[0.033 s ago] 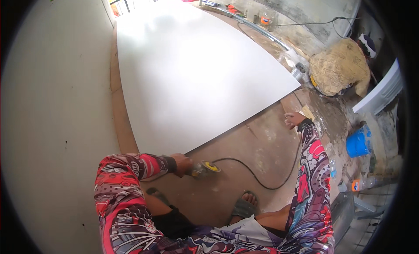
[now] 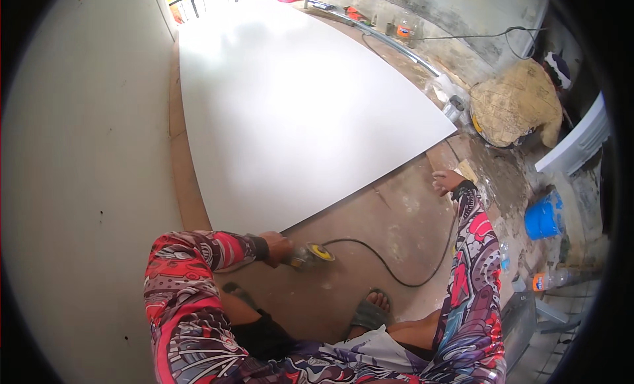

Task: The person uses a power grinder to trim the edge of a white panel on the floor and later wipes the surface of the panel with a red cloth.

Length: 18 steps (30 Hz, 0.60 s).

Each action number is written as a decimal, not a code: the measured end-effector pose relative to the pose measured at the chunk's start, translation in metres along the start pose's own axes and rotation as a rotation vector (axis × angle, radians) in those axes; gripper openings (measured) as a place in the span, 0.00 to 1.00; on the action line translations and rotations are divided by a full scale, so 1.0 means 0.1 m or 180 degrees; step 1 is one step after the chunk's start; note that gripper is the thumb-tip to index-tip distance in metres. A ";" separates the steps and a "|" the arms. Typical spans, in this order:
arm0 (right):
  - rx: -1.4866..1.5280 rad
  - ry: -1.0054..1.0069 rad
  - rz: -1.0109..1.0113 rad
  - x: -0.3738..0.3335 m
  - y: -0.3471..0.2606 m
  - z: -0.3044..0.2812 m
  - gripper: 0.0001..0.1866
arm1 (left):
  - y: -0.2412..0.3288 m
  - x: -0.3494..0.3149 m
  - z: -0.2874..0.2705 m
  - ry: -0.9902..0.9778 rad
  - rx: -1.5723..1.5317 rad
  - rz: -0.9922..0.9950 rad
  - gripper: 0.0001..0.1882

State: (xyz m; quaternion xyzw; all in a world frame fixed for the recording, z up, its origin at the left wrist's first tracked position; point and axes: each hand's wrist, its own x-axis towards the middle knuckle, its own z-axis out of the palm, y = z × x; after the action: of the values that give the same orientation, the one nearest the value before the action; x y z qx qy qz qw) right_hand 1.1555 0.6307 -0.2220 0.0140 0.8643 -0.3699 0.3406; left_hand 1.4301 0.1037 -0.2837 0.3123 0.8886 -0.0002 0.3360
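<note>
My left hand is closed round the rear of an angle grinder, close to the near left corner of a large white sheet. The grinder's yellow-centred disc faces up and points to the right. How my left fingers wrap the tool is partly hidden. My right hand reaches out to the right, low by the floor, with its fingers apart and nothing seen in them. It is just short of the sheet's right corner, beside a pale flat piece.
A black cord curves over the brown floor. My sandalled foot stands near it. To the right are a blue bucket, a plastic bottle and a tan cloth-covered heap. A pale wall runs along the left.
</note>
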 end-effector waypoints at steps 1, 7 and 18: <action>-0.0043 0.0022 -0.0002 -0.02 -0.01 0.00 0.29 | 0.00 0.00 0.01 0.0032 0.0013 0.0051 0.24; -0.0143 0.0115 0.0094 -0.20 -0.39 0.21 0.30 | 0.08 -0.06 0.03 -0.0006 -0.0143 0.0004 0.24; -0.0014 0.0109 0.0142 -0.22 -0.38 0.25 0.29 | 0.10 -0.09 0.18 -0.0005 -0.0204 -0.0037 0.28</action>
State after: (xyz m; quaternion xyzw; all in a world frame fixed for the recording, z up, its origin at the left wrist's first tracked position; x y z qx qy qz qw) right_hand 1.1765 0.5917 -0.1968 0.0388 0.8702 -0.3601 0.3340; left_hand 1.4516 0.1028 -0.2904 0.2963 0.8897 0.0261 0.3465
